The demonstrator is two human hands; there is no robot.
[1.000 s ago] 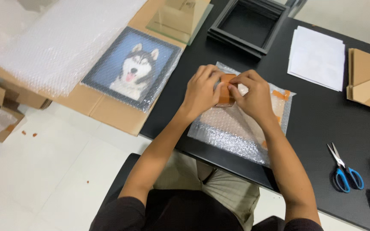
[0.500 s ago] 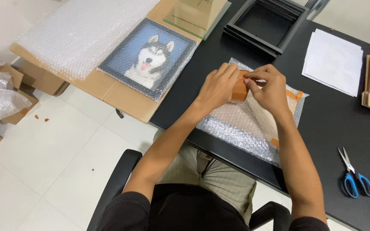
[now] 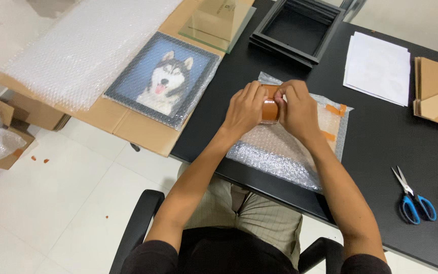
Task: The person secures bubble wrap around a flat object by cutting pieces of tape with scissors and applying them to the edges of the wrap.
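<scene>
Both hands meet at the frame's centre: left hand (image 3: 244, 109) and right hand (image 3: 297, 111) have fingers closed around a brown tape roll (image 3: 269, 109) above the bubble-wrapped parcel (image 3: 280, 147) on the black table (image 3: 381, 137). It looks light and rigid, best gripped by its rim.

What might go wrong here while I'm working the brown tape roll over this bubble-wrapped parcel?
The tape roll sits pinched between the left hand and right hand, so a pulled strip may stick to the fingers or crease on the bubble-wrapped parcel. The parcel's near edge lies close to the black table edge; pressing there might tip it off.
</scene>
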